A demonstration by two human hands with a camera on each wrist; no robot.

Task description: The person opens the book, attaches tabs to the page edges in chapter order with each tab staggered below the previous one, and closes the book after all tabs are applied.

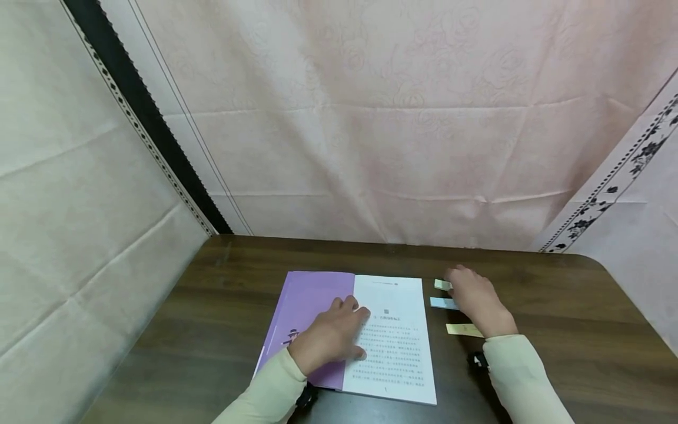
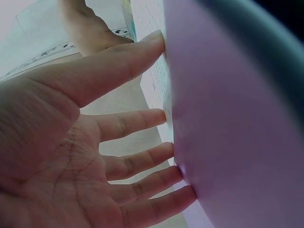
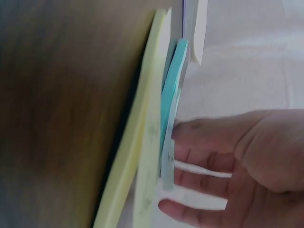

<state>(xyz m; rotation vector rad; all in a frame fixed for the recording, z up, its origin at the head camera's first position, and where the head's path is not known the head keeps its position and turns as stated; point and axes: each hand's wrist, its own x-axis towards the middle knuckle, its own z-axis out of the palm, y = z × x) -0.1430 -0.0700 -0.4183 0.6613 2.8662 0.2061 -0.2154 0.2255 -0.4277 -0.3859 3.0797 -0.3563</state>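
A book lies spread on the table, with a purple inside cover [image 1: 312, 294] on the left and a white printed page [image 1: 394, 335] on the right. My left hand [image 1: 333, 333] rests across the fold, its fingers spread and fairly straight in the left wrist view. To the right of the book, my right hand [image 1: 477, 297] reaches over small sticky-note pads. Its thumb and fingertips are at the far, pale green pad [image 1: 442, 285]; whether they pinch a sheet is unclear. A blue pad [image 1: 442, 303] lies partly under that hand, and a yellow pad [image 1: 464, 330] is nearest the wrist.
The brown wooden table [image 1: 212, 330] extends on both sides of the book. Behind it hangs a pale pink patterned cloth [image 1: 397, 147], with white cloth [image 1: 63, 235] on the left side. A dark band [image 1: 153, 118] runs down between the cloths.
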